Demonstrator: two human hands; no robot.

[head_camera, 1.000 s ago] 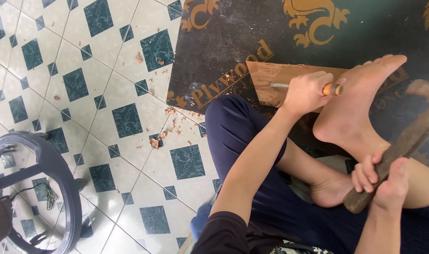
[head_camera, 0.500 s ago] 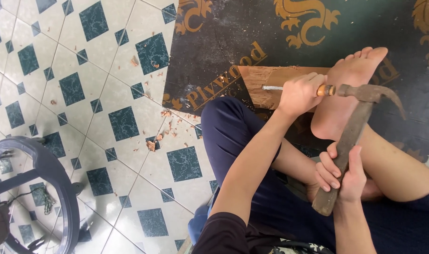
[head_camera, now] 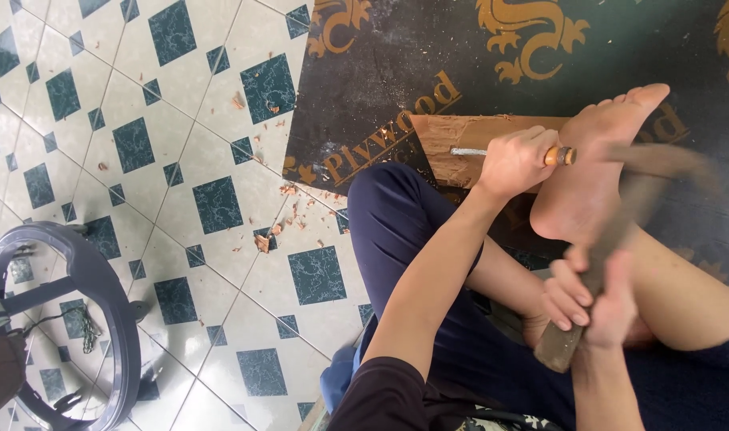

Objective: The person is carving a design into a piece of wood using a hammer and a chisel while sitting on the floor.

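Two hands, fingers clamped: left hand (head_camera: 518,162) around round-shafted steel chisel (head_camera: 470,151), right hand (head_camera: 592,297) around rough wooden mallet (head_camera: 596,267).

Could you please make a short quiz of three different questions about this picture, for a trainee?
1. True or false: the left hand holds a chisel against the wood block.
2. Multiple choice: what does the right hand hold? A) a saw B) a hammer C) a brush
3. Fill in: a bare ___ rests on the wood block, beside the chisel handle.

Key
1. True; its grip closes around the chisel.
2. B; the hammer head is blurred, near the chisel handle end.
3. Foot.
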